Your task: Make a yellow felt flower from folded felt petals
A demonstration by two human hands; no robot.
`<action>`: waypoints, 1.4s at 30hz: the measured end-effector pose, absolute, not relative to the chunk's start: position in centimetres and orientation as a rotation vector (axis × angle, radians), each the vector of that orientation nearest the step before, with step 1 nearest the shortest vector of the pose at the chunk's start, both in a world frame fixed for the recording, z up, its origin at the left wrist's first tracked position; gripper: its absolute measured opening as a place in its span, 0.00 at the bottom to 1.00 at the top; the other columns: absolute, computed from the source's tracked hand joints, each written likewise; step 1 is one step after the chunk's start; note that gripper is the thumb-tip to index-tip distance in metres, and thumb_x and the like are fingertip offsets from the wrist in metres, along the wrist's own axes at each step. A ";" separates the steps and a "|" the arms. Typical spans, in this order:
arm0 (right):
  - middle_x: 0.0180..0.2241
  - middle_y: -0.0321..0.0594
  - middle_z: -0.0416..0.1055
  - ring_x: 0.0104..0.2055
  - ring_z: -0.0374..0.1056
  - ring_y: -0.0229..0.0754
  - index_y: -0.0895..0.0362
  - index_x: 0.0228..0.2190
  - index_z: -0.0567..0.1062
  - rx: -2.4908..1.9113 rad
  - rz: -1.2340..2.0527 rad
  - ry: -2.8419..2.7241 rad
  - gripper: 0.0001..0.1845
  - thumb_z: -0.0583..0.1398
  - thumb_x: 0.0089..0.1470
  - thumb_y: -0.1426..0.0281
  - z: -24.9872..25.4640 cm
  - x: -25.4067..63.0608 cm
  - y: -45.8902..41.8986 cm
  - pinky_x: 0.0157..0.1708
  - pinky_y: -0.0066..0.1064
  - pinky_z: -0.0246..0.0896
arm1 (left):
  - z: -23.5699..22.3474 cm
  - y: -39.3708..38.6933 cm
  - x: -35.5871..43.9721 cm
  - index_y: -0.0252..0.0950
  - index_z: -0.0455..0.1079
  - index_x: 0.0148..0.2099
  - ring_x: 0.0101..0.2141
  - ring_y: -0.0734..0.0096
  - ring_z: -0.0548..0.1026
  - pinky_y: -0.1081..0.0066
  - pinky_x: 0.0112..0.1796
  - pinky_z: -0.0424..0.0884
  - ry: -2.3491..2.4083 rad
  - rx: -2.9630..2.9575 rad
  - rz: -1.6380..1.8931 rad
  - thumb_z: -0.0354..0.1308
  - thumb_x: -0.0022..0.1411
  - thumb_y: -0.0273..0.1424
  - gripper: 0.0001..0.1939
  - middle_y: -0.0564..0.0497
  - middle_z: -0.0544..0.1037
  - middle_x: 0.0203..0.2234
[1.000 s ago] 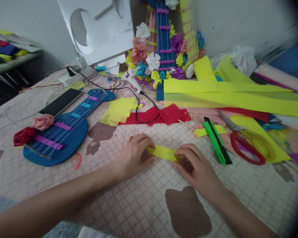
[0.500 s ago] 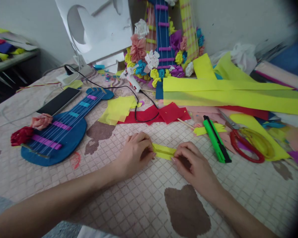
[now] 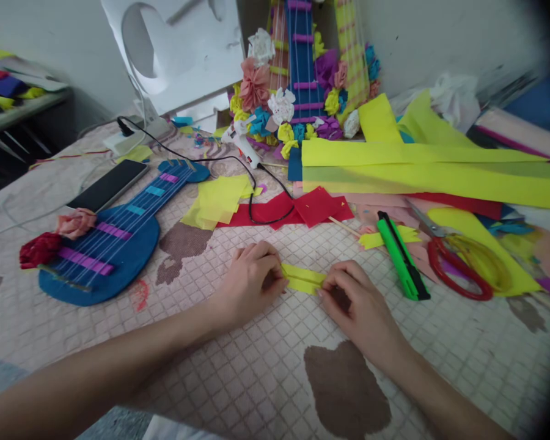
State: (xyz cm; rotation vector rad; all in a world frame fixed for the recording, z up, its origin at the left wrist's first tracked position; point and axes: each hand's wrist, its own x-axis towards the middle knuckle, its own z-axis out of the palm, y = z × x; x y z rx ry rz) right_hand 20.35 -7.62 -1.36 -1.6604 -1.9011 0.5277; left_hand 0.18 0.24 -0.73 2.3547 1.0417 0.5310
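A small folded strip of yellow paper is stretched between my two hands, low over the patterned tablecloth. My left hand pinches its left end between thumb and fingers. At the other end, my right hand grips it the same way. A crease runs lengthwise along the strip; its ends are hidden by my fingertips. Just beyond lie red paper pieces and a small pile of yellow paper squares. To the right of my right hand is a green box cutter.
Red-handled scissors lie at right among paper scraps. Long yellow paper strips stretch across the back right. A white glue gun trails a black cord. On the left are a blue toy guitar and a phone. Paper-flower-decorated guitars stand behind.
Both hands have drawn slightly closer along the yellow strip, which now shows a lengthwise crease and less length between them. In the last half second the hands barely moved.
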 end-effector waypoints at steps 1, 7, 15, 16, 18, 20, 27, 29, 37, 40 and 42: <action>0.33 0.38 0.59 0.36 0.61 0.40 0.55 0.28 0.63 -1.659 0.523 -1.900 0.04 0.54 0.55 0.73 -1.4 20.3 -7.6 0.34 0.33 0.61 | -0.7 0.2 0.2 0.35 0.66 0.30 0.38 0.68 0.68 0.63 0.40 0.59 1.045 2.354 0.535 0.57 0.54 0.24 0.03 0.51 0.71 0.35; 0.34 0.38 0.59 0.36 0.61 0.40 0.55 0.29 0.63 -1.675 0.538 -1.870 0.05 0.55 0.53 0.76 -1.4 20.3 -7.6 0.34 0.33 0.61 | -0.7 0.0 0.4 0.35 0.65 0.30 0.38 0.67 0.68 0.63 0.40 0.59 1.075 2.336 0.556 0.56 0.53 0.23 0.03 0.51 0.71 0.34; 0.37 0.40 0.60 0.37 0.64 0.40 0.54 0.32 0.67 -1.623 0.633 -1.875 0.07 0.52 0.55 0.76 -1.0 20.3 -7.6 0.35 0.33 0.64 | -0.3 0.3 0.1 0.40 0.72 0.36 0.41 0.66 0.68 0.61 0.42 0.58 1.008 2.307 0.497 0.53 0.55 0.21 0.10 0.51 0.70 0.38; 0.36 0.40 0.61 0.37 0.64 0.40 0.54 0.32 0.67 -1.629 0.624 -1.865 0.06 0.52 0.55 0.76 -1.0 20.3 -7.6 0.34 0.33 0.64 | -0.3 0.3 0.1 0.40 0.72 0.36 0.41 0.66 0.68 0.61 0.43 0.58 1.008 2.310 0.492 0.53 0.55 0.21 0.10 0.51 0.70 0.38; 0.35 0.40 0.61 0.35 0.64 0.39 0.55 0.32 0.67 -1.642 0.599 -1.850 0.05 0.52 0.56 0.74 -1.0 20.1 -7.5 0.32 0.33 0.64 | -0.2 0.2 0.3 0.39 0.72 0.35 0.40 0.66 0.68 0.61 0.42 0.58 1.023 2.315 0.480 0.54 0.55 0.22 0.09 0.51 0.70 0.37; 0.35 0.40 0.61 0.34 0.63 0.40 0.55 0.31 0.67 -1.658 0.542 -1.853 0.03 0.53 0.56 0.72 -1.2 19.9 -7.4 0.32 0.34 0.64 | -0.1 0.0 0.6 0.38 0.71 0.34 0.39 0.65 0.68 0.61 0.41 0.58 1.064 2.321 0.467 0.55 0.57 0.27 0.04 0.51 0.71 0.36; 0.34 0.40 0.61 0.36 0.63 0.42 0.55 0.31 0.65 -1.676 0.484 -1.893 0.04 0.54 0.54 0.76 -1.5 19.9 -7.4 0.35 0.37 0.63 | -0.3 -0.2 1.0 0.37 0.69 0.34 0.39 0.64 0.68 0.61 0.41 0.59 1.127 2.309 0.493 0.57 0.55 0.26 0.02 0.51 0.70 0.35; 0.35 0.40 0.61 0.37 0.63 0.42 0.54 0.32 0.65 -1.641 0.531 -1.901 0.06 0.52 0.55 0.77 -1.4 20.2 -7.6 0.35 0.35 0.64 | -0.4 -0.1 0.7 0.37 0.69 0.34 0.39 0.66 0.68 0.62 0.41 0.59 1.077 2.291 0.500 0.55 0.56 0.23 0.05 0.51 0.71 0.35; 0.41 0.43 0.63 0.45 0.63 0.45 0.53 0.39 0.66 -1.531 0.458 -2.081 0.08 0.57 0.55 0.72 -1.3 21.4 -8.0 0.41 0.39 0.66 | -0.8 0.2 -0.3 0.37 0.70 0.37 0.41 0.63 0.69 0.60 0.43 0.60 0.965 2.326 0.537 0.63 0.53 0.32 0.09 0.49 0.71 0.39; 0.41 0.43 0.64 0.44 0.64 0.45 0.54 0.39 0.67 -1.492 0.398 -2.147 0.07 0.55 0.57 0.73 -1.4 21.7 -7.9 0.43 0.40 0.65 | -0.8 0.3 -0.5 0.37 0.69 0.38 0.41 0.64 0.69 0.62 0.43 0.61 0.936 2.372 0.548 0.61 0.55 0.30 0.07 0.49 0.72 0.38; 0.39 0.43 0.65 0.42 0.65 0.44 0.54 0.39 0.68 -1.476 0.360 -2.176 0.07 0.54 0.58 0.73 -1.3 21.8 -7.8 0.42 0.40 0.66 | -0.6 0.4 -0.6 0.37 0.69 0.38 0.41 0.65 0.69 0.63 0.43 0.62 0.903 2.414 0.559 0.58 0.58 0.28 0.04 0.49 0.72 0.38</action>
